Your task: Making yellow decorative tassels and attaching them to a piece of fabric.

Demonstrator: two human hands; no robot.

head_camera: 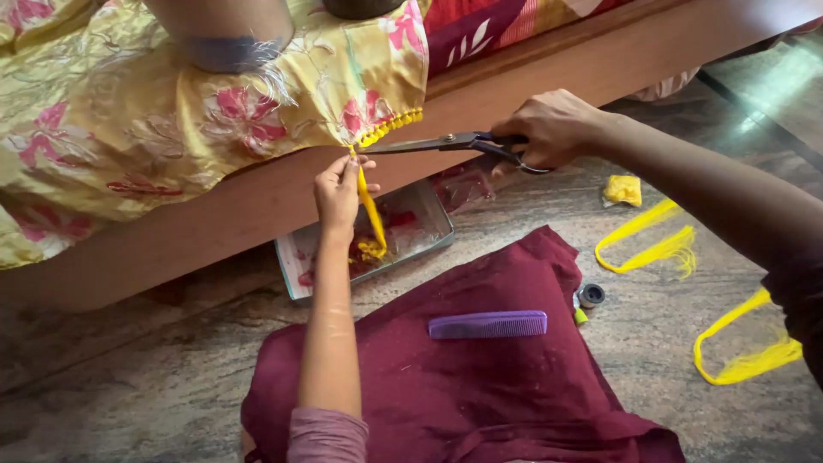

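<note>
Below the left hand [339, 190] hangs yellow thread [371, 214].

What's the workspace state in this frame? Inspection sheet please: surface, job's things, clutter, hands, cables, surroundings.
Surface: mottled stone floor; maroon cloth spread over the lap.
Job's things: yellow floral fabric draped over a wooden bed edge, yellow tassel trim at its corner; yellow tassel strand hanging taut; scissors with blades at the fabric corner.
Clutter: purple comb on the cloth; flat tray under the bed edge; yellow thread bundles; small spool.
Hands: left hand pinches the strand; right hand grips the scissors.
Cables: nothing seen.
Surroundings: red patterned bedding.
</note>
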